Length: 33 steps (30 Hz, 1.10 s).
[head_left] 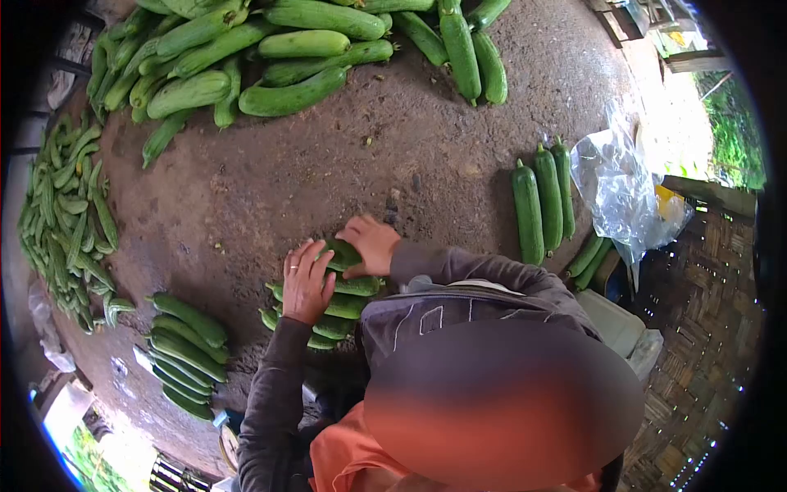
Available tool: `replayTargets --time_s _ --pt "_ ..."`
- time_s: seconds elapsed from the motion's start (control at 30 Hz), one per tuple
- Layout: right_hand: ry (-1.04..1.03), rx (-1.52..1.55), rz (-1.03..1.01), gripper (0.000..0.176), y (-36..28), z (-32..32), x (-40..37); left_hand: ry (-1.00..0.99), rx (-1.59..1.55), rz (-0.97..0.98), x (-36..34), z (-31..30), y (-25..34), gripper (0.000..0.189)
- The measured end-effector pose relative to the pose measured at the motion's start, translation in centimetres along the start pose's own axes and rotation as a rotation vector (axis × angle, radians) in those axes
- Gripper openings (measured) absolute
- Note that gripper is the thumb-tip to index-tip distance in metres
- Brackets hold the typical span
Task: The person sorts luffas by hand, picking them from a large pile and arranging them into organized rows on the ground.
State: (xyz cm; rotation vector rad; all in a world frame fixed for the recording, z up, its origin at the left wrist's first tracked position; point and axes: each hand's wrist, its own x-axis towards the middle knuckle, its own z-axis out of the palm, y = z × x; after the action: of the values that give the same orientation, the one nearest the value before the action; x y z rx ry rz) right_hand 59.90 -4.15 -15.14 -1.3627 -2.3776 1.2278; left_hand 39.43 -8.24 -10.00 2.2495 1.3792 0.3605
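A smooth green gourd lies between my two hands on top of a small group of similar gourds in front of my body. My left hand, with a ring on one finger, curves over the gourd's left end. At its other end, my right hand has the fingers over the far side and the thumb on the near side. Parts of the gourd are hidden under both hands. The gourds below are laid side by side, partly covered by my left wrist and my clothing.
A large heap of gourds lies at the far side. Thinner, ridged gourds are piled at the left. One row of gourds sits near left; several more lie at right beside clear plastic bags. A woven wall stands at right.
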Motion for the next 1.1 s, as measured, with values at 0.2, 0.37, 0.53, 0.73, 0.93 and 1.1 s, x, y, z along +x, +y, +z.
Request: replayTargets --time_s 0.2,0.37,0.53,0.73,0.93,1.1 --pt "1.089 -0.055 0.245 0.057 10.5 -17.8 5.5 -0.114 -0.002 -0.073 -0.1 1.3 -0.6 0.038" --pt "0.973 -0.351 0.72 0.073 22.7 -21.7 6.1 -0.074 0.008 -0.05 0.2 1.0 -0.1 0.037" --pt "0.98 -0.273 0.488 0.059 17.0 -19.8 4.4 0.126 -0.35 -0.174 1.7 0.3 -0.4 0.032" --pt "0.57 -0.536 -0.456 0.049 4.0 -14.8 5.3 0.164 -1.309 -0.645 4.3 -3.1 -1.7 0.051" --pt "0.626 -0.28 -0.493 0.067 -2.6 -10.4 7.2 -0.261 -1.33 -0.62 2.4 -4.7 -1.2 0.053" --pt "0.084 0.86 -0.108 0.077 -4.3 -5.7 4.7 0.026 -0.956 -0.695 1.2 0.2 0.6 0.05"
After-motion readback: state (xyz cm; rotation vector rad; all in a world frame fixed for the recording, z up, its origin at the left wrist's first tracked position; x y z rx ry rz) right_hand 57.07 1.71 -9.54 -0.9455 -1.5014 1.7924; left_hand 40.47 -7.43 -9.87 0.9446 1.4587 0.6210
